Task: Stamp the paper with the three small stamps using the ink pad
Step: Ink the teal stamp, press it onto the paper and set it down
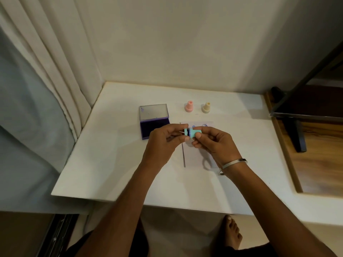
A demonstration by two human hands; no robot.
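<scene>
Above the paper [196,125], both hands raised, right hand [213,141] and left hand [163,140] grip closed on teal stamp [193,132], tipped sideways

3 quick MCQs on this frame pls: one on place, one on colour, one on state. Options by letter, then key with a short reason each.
1. Where is the ink pad relative to the paper?
A. To its left
B. To its right
C. On top of it

2. What colour is the stamp held in the hands?
A. Pink
B. Cream
C. Teal

3. What state is the ink pad's lid in?
A. Shut
B. Open, standing up behind the pad
C. Taken off, lying on the paper

Key:
1. A, the purple case sits on the table left of the sheet.
2. C, the pink stamp and cream stamp stand untouched at the back.
3. B, the dark pad is exposed.

The left hand and right hand both grip the teal one.
</scene>
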